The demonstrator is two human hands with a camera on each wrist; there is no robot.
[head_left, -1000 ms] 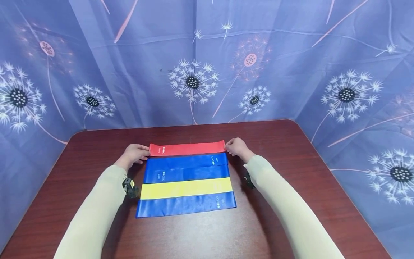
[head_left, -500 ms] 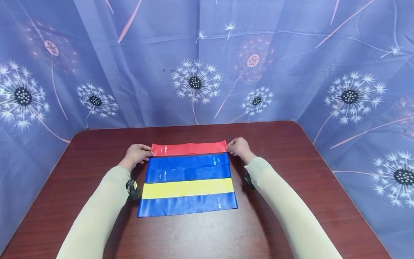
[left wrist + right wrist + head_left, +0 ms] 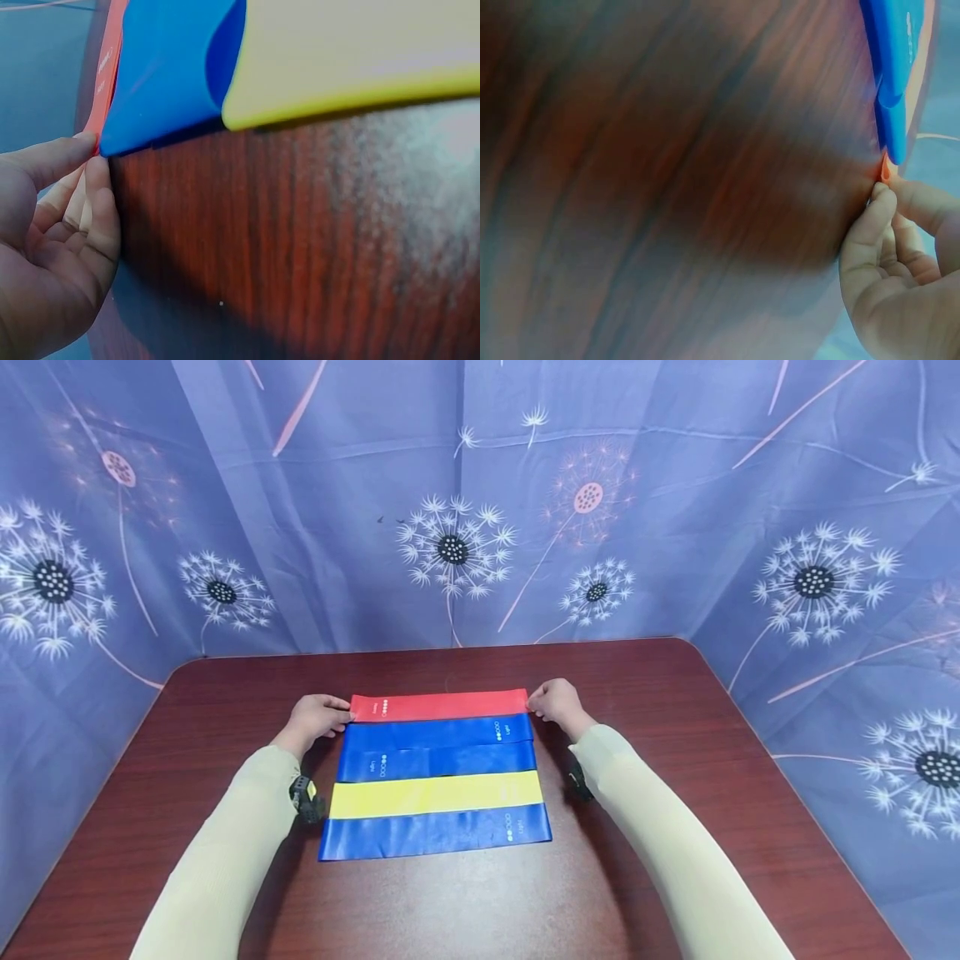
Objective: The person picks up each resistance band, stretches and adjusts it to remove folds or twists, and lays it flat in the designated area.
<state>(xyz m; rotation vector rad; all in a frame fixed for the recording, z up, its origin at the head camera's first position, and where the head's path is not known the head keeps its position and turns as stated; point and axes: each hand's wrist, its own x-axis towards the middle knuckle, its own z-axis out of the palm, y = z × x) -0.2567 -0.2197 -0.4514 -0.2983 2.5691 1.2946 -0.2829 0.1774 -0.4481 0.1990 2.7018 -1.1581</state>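
A red resistance band [image 3: 442, 705] lies flat and straight as the farthest strip. My left hand [image 3: 317, 718] pinches its left end between thumb and fingers, and in the left wrist view the thumb [image 3: 64, 157] presses on that corner. At the opposite end my right hand [image 3: 557, 702] pinches the band; the right wrist view shows only a small orange-red tip [image 3: 886, 169] at the fingertips. Nearer to me, side by side, lie two blue bands [image 3: 427, 734], overlapping slightly, then a yellow band [image 3: 435, 795] and another blue band [image 3: 435, 835].
A dark red-brown wooden table [image 3: 465, 910] bears all the bands. Behind and at both sides hangs a blue curtain [image 3: 337, 527] with dandelion prints, meeting the table's edges. Cameras are strapped to both wrists, the left one [image 3: 303, 797] close to the yellow band.
The red band's slight wave at its middle has smoothed out, and its raised right end has come down a little with my right hand. The other bands keep their places.
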